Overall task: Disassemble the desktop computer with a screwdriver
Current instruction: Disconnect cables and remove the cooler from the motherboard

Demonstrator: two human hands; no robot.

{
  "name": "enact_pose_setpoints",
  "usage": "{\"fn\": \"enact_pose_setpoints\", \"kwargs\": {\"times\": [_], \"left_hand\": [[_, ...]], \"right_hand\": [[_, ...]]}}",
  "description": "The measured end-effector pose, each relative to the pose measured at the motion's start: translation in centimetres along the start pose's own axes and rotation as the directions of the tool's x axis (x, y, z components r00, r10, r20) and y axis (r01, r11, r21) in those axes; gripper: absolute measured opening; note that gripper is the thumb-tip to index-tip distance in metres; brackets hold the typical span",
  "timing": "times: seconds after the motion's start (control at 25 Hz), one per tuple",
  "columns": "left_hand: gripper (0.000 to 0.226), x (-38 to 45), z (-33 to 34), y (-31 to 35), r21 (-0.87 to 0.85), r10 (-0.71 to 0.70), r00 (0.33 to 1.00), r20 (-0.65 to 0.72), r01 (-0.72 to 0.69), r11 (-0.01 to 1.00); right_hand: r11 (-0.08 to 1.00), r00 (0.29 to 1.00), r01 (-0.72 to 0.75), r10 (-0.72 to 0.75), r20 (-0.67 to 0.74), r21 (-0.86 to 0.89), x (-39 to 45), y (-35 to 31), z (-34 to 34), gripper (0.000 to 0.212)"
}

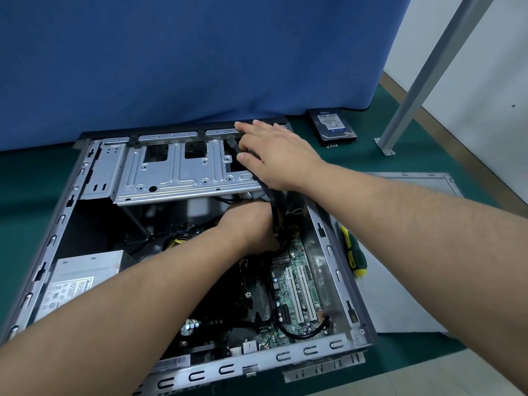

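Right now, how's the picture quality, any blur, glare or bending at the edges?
Head view: even, soft light with no hard glare; wide-angle bending shows on the computer case edges and the grey post; the case's left interior sits in deep shadow; the drive label is too small to read; both forearms near the lens look stretched.

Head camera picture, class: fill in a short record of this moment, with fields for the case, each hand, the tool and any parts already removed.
case: open computer case lying on its side, motherboard exposed
right hand: right hand holds a black cable over the metal drive cage
left hand: left hand reaches inside by the cables; grip hidden
tool: screwdriver lies unused, right of the case, on the side panel
removed: hard drive on the green mat, small screws beside it
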State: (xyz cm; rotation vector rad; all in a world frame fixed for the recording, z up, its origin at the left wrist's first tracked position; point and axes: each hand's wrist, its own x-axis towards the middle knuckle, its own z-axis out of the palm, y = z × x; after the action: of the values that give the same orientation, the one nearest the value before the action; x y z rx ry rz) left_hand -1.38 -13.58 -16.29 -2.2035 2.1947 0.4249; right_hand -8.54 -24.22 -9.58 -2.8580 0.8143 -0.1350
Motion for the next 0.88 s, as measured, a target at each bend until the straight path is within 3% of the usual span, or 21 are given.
{"fn": "enact_pose_setpoints", "kwargs": {"times": [0.2,0.44,0.88], "left_hand": [[0.038,-0.1,-0.1,-0.7,-0.084,0.027,0.998,0.063,-0.021,0.996],[0.025,-0.9,-0.4,-1.1,-0.093,0.029,0.991,0.132,-0.017,0.996],[0.021,-4.4,-3.0,0.2,-0.161,0.009,0.999,-0.032,-0.014,0.987]], "right_hand": [[1.0,1.0,0.001,-0.001,-0.007,-0.003,0.0,0.2,0.1,0.035],[1.0,1.0,0.012,-0.012,-0.016,0.001,0.3,0.4,0.3,0.034],[0.998,1.0,0.009,-0.009,0.002,0.06,0.0,0.2,-0.3,0.031]]}}
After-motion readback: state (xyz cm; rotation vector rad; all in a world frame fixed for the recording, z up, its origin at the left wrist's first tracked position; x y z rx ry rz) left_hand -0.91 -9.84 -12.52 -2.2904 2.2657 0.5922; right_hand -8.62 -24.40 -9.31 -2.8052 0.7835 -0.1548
